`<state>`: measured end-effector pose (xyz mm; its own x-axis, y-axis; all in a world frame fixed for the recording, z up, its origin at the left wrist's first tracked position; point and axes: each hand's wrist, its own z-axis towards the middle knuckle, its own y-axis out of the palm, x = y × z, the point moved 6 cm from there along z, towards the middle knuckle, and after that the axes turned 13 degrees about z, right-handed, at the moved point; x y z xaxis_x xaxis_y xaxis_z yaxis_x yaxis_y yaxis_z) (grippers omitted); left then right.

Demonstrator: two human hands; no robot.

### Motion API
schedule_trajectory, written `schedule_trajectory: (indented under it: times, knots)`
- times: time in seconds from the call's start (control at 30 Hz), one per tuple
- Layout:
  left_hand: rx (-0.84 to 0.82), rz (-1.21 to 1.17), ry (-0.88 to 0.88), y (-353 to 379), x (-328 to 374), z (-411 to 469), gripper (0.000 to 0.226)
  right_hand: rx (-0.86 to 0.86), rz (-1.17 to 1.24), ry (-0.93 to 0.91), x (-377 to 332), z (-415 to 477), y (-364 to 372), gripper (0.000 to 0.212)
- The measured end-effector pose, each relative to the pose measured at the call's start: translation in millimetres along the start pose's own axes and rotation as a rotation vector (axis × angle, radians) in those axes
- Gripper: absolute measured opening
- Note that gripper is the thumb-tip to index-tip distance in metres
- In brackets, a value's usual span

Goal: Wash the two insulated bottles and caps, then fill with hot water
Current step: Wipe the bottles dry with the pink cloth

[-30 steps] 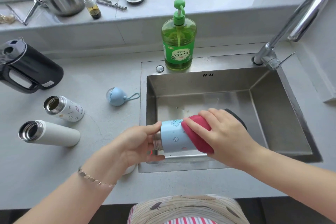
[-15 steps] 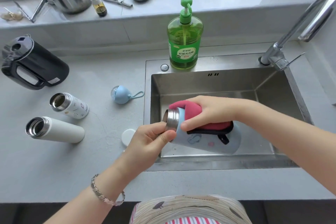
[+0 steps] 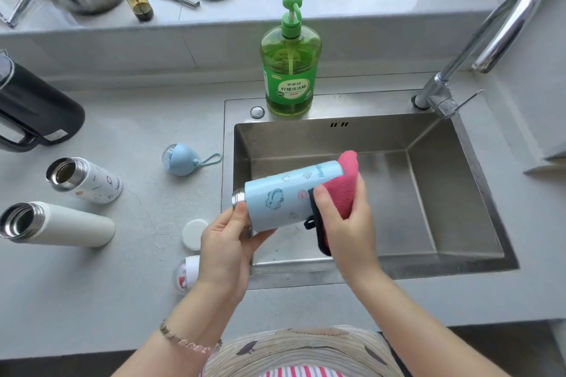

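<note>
Starting at the far left, we find a black kettle [image 3: 36, 113] on the grey counter, probably the hot-water source for later. Next come a short patterned bottle [image 3: 84, 179] and a longer plain white bottle [image 3: 58, 225], both uncapped, smooth cylinders with bright steel necks. Through this wide lens we cannot tell whether they stand or lie.

Their caps wait near the sink's edge, within easy reach: a rounded blue cap [image 3: 180, 159] with a loop strap, a flat white cap [image 3: 194, 234], and a domed cap [image 3: 185, 274] half hidden by the wrist.

Our left hand [image 3: 225, 249] curls round the neck end of the blue bottle [image 3: 288, 196], holding it slanted over the steel sink [image 3: 444, 187], we judge so that drips fall inside. Our right hand [image 3: 346, 223] pinches a fuzzy pink cloth [image 3: 344, 190] with a dark edge, wrapped over the bottle's base end for wiping.

Behind stands a translucent green soap bottle [image 3: 289, 70]. At the right arches a polished faucet [image 3: 490, 34], with no water visibly running.
</note>
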<state>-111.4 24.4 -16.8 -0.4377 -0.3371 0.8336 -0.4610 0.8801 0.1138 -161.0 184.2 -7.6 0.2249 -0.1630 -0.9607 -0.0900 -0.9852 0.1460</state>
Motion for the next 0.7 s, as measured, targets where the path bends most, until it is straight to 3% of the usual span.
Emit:
schedule_trajectory:
  times: [0.1, 0.17, 0.27, 0.3, 0.37, 0.47, 0.6, 0.7]
  knots:
    - [0.000, -0.004, 0.000, -2.8, 8.6, 6.0, 0.031, 0.007, -0.110, -0.184, 7.0, -10.7, -4.5, 0.070]
    - [-0.031, -0.016, -0.019, -2.9, 9.3, 7.7, 0.031, 0.079, -0.159, -0.370, 1.3, -13.8, -12.3, 0.058]
    - [-0.037, -0.028, -0.047, -0.6, 7.3, 6.1, 0.030, 0.038, -0.294, -0.634, -9.2, -15.6, -8.0, 0.046]
    - [-0.021, -0.014, -0.042, -1.1, 8.2, 5.4, 0.030, 0.003, -0.273, -0.584, -7.8, -9.3, -7.0, 0.049]
    - [0.024, 0.030, -0.018, -3.7, 11.8, 4.0, 0.029, -0.018, -0.119, -0.281, -3.3, 4.3, -6.1, 0.051]
    - [0.077, 0.039, -0.022, -6.0, 10.5, 4.1, 0.031, 0.005, 0.097, 0.149, 8.1, 15.9, 0.1, 0.027]
    - [0.138, 0.022, -0.023, -4.7, -0.9, 2.9, 0.029, 0.090, 0.148, 0.276, 14.1, 19.4, 3.0, 0.020]
    - [0.208, 0.220, 0.090, -18.0, 3.5, 5.2, 0.025, 0.058, 0.004, 0.365, 27.2, 16.0, 0.7, 0.021]
